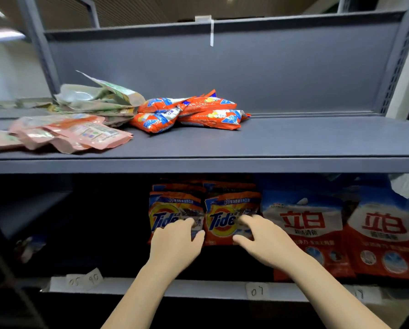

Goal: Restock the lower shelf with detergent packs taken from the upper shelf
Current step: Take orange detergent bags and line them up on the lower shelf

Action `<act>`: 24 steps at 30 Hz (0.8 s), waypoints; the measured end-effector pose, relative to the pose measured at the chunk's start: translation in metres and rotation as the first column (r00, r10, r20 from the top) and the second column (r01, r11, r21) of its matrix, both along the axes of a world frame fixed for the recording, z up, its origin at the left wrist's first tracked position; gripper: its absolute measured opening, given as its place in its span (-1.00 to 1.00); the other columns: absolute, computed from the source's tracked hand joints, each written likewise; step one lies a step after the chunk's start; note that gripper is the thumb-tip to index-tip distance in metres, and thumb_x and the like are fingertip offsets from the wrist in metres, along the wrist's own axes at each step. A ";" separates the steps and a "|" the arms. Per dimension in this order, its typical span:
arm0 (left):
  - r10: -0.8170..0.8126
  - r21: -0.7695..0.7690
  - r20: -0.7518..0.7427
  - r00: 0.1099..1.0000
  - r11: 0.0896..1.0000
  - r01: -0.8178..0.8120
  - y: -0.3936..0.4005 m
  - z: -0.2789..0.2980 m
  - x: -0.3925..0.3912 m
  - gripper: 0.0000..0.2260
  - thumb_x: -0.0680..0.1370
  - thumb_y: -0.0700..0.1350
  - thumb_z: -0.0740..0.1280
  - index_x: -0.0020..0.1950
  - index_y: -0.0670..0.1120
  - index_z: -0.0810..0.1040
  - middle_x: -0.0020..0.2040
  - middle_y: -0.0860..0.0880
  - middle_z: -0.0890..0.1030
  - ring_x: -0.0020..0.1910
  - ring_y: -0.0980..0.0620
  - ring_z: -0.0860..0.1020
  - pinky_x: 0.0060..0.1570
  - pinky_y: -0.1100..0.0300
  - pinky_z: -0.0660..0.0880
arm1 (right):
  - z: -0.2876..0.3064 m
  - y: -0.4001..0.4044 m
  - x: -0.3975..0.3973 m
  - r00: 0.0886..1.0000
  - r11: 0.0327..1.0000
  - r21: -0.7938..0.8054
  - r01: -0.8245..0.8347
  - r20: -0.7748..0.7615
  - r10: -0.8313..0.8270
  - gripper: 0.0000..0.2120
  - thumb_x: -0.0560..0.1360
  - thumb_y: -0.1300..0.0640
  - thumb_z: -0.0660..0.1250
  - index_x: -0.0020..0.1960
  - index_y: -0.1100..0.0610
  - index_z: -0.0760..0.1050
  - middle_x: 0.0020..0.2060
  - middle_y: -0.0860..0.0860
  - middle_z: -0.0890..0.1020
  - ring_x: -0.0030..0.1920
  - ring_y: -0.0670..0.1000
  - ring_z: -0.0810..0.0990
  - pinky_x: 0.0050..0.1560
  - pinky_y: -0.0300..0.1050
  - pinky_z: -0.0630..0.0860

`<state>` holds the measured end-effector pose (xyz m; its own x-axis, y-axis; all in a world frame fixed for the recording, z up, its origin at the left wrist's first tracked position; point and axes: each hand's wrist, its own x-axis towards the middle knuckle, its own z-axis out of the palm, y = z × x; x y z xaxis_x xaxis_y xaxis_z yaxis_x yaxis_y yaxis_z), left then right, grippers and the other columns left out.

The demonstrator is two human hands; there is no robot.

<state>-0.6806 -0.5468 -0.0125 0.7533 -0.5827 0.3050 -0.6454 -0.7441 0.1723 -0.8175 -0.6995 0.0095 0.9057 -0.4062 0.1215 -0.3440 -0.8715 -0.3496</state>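
Detergent packs: lower-shelf placement in hand

Detergent packs, orange, two upright rows on lower shelf (175,287). Left hand (175,243) rests spread fingers on left front pack (172,210); right hand (263,236) lies likewise on right front pack (227,214); neither pinches. Red-and-blue bags (303,224) stand just beside. Further back, upper shelf (293,143) holds orange pack pile (189,112). Step judged: squaring rows. Next: reach up for another pack.

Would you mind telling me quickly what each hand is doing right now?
Left hand: open, fingers resting on the left Tide pack.
Right hand: open, fingers resting on the right Tide pack.
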 end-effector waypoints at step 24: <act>-0.025 -0.456 -0.001 1.000 0.889 0.022 -0.029 0.242 0.143 -0.70 0.53 0.03 0.21 0.19 -0.07 0.51 0.14 -0.10 0.58 0.17 -0.14 0.48 0.12 -0.02 0.47 | 0.209 -0.039 0.112 0.901 0.996 0.014 0.088 0.426 -0.085 -0.82 0.50 -0.06 0.30 -0.03 0.01 0.60 -0.11 -0.08 0.64 -0.05 -0.02 0.57 0.00 0.00 0.55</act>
<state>-0.5374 -0.5755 0.2297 0.7438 -0.3984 0.5367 -0.6597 -0.5668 0.4935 -0.7054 -0.7388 0.2189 0.7283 -0.4789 0.4901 -0.2379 -0.8475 -0.4746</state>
